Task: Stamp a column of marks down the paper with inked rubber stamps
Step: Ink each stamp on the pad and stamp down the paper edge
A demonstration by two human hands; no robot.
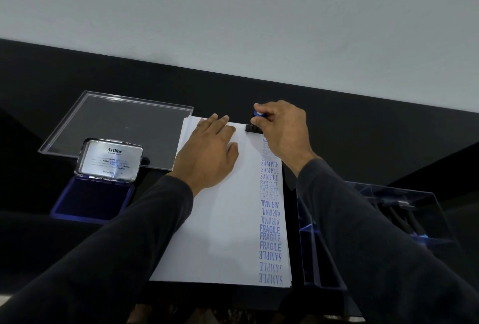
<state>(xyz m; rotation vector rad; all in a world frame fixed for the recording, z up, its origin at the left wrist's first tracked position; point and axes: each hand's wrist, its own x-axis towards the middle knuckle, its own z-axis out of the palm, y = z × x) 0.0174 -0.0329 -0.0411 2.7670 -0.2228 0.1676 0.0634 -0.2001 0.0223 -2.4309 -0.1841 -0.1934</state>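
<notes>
A stack of white paper (223,220) lies on the black table, with a column of blue marks (270,220) down its right side reading SAMPLE, FAX OUT, AIR MAIL and FRAGILE. My left hand (210,150) rests flat on the upper part of the sheet. My right hand (282,129) grips a rubber stamp (255,122) with a blue knob and black base, set down at the top right corner of the paper. An open blue ink pad (94,199) with a silver lid sits left of the paper.
A clear acrylic tray (116,121) lies at the back left, behind the ink pad. A clear acrylic box (404,220) holding several dark stamps stands right of the paper, partly under my right sleeve. A pale wall rises behind the table.
</notes>
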